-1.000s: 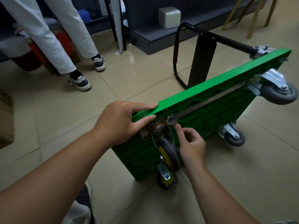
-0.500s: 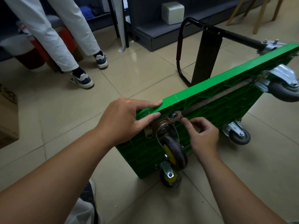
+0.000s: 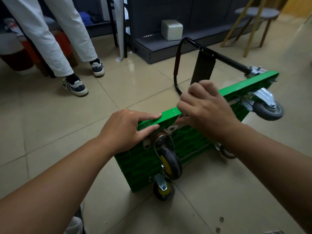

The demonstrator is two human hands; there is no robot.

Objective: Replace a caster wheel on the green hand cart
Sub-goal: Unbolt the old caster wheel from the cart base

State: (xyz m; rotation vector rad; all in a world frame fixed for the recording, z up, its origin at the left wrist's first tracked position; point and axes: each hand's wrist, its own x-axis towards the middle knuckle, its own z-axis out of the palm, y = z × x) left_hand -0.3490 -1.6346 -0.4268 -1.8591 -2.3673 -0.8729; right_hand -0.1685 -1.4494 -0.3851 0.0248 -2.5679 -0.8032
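**Fig.: R hand leaves the plate bolt for the deck rim**

Cart lies on its side, underside toward the viewer. Change over approx. 1 s: the right hand, earlier pinching at the bolt on the upper-R corner of the mount plate, has risen; it now lies across the top rim of the green hand cart, directly above that corner, motion-blurred. Meaning (judged): finger work at this bolt is paused or done; the hand may be reaching for the bolt head on the far face, or taking a nut away; the plate looks seated, so the wheel is not yet free.

Grip, R: fingers curled over the rim; whether they pinch anything cannot be told. Grip, L: left hand unchanged; fingers straight, laid along the rim, pressing to steady the cart; holds nothing.

The caster wheel (black, yellow hub) hangs just below the L fingertips, below-left of the R hand; 2nd yellow-hub caster lower, at the floor; grey caster well to the R.
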